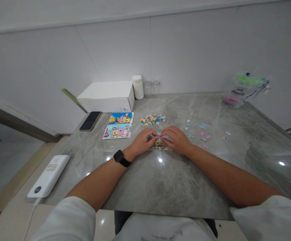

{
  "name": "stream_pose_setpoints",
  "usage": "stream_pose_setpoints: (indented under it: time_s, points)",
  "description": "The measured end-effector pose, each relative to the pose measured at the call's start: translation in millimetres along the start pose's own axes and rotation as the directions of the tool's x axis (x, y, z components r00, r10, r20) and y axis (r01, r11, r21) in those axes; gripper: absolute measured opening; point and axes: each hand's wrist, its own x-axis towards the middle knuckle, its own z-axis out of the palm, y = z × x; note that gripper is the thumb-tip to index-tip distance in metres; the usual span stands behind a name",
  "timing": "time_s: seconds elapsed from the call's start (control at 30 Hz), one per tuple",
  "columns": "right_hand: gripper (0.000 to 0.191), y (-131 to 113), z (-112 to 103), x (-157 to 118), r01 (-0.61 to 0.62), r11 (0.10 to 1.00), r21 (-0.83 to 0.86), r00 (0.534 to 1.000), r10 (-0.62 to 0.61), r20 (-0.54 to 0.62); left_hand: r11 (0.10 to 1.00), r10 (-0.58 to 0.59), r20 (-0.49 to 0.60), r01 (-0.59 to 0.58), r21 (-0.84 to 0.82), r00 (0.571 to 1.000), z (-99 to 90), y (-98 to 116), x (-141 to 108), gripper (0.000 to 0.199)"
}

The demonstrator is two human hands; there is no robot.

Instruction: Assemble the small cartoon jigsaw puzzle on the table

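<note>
A partly joined jigsaw puzzle (158, 143) lies flat on the table between my hands, its upper part covered by my fingers. My left hand (143, 140) reaches in from the left with thumb and index finger pinched at a small pink puzzle piece (159, 136). From the other side, my right hand (177, 139) closes its fingertips on the same piece, over the puzzle's upper edge. Loose puzzle pieces (205, 147) lie scattered to the right of my right hand. Behind my hands is a heap of mixed pieces (152, 119).
Two picture cards (117, 131) lie left of my hands, near a phone (90, 121). At the back stand a white box (107, 95), a white bottle (138, 87) and two clear glasses (156, 89). A plastic bag (245, 88) sits back right; a white power bank (49, 176) lies front left.
</note>
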Motion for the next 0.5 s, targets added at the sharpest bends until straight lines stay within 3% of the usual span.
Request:
stream_pose_setpoints:
  time_s: [0.13, 0.27, 0.5]
  points:
    - [0.012, 3.6, -18.9, 9.6, -0.017, 0.999, -0.046, 1.000, 0.017, 0.013, 0.977, 0.093, 0.057, -0.102, 0.189, 0.994, -3.1, -1.7, -0.7, 0.011]
    - [0.011, 12.3, -36.6, 16.0, -0.059, 0.997, -0.052, 0.996, 0.062, 0.058, 0.948, 0.139, 0.115, -0.166, 0.271, 0.984, -2.9, -4.0, -1.8, 0.016]
    - [0.008, 22.9, -19.1, -10.7, -0.145, 0.989, 0.003, 0.973, 0.142, 0.184, 0.940, 0.146, 0.196, -0.198, 0.279, 0.970, -1.1, -2.8, -3.4, 0.023]
